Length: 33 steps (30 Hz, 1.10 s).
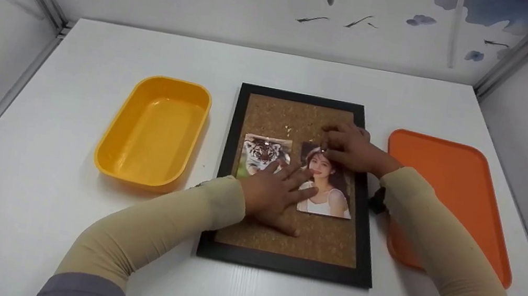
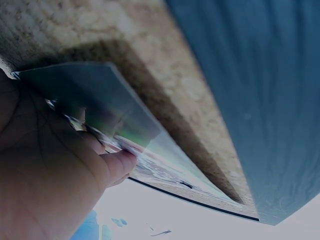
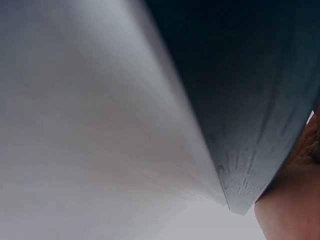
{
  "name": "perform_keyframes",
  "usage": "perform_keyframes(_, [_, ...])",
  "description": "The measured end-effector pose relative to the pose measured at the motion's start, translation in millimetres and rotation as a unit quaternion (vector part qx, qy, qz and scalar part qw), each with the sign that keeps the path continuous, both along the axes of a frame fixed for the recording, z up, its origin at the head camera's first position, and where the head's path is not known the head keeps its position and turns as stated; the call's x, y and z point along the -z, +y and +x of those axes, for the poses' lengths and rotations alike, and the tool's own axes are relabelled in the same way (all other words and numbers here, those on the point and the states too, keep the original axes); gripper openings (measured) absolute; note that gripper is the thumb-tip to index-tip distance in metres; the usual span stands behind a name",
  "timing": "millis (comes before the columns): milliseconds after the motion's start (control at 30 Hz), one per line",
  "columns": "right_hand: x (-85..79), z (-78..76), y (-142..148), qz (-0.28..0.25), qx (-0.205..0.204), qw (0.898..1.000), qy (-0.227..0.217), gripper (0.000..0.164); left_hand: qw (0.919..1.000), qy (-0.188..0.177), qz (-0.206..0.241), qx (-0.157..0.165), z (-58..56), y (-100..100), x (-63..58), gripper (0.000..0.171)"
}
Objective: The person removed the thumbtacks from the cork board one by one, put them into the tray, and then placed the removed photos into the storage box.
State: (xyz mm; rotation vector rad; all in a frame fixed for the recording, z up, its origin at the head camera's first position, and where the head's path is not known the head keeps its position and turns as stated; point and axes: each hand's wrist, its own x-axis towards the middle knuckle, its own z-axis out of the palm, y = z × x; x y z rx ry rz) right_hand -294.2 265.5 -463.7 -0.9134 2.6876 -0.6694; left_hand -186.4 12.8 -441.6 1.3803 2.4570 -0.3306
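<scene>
A cork board (image 1: 269, 112) with a black frame lies flat on the table. On it are a tiger photo (image 1: 263, 153) and, to its right, a portrait photo (image 1: 323, 194). My left hand (image 1: 278, 192) is spread over the cork, its fingers reaching across the inner edges of both photos. In the left wrist view the tiger photo (image 2: 135, 120) stands slightly off the cork at its lower edge. At the portrait's top edge my right hand (image 1: 351, 146) pinches a small shiny pushpin (image 1: 323, 150), mostly hidden by the fingertips. Another pin (image 1: 267, 143) shows at the tiger photo's top.
Several tiny shiny pins (image 1: 288, 130) are on the cork above the photos. A yellow tub (image 1: 153, 130) stands left of the board. An orange tray (image 1: 456, 173) lies to the right, partly under the right forearm. Patterned panels (image 1: 244, 2) border the white table (image 1: 59, 137).
</scene>
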Motion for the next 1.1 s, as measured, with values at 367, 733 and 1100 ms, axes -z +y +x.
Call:
perform_keyframes(367, [0.1, -0.2, 0.7, 0.006, 0.002, 1.0, -0.004, 0.005, 0.9999, -0.009, 0.001, -0.006, 0.2, 0.2, 0.0, 0.095])
perform_keyframes(733, [0.2, -0.7, 0.7, 0.009, 0.006, 1.0, -0.003, 0.004, 0.9997, -0.017, 0.018, -0.008, 1.4, -1.1, -1.9, 0.095])
perform_keyframes(1100, [0.8, -1.0, 0.0, 0.01, 0.012, 1.0, -0.011, 0.01, 0.9999, 0.002, 0.012, -0.001, 0.3, -0.6, 1.3, 0.095])
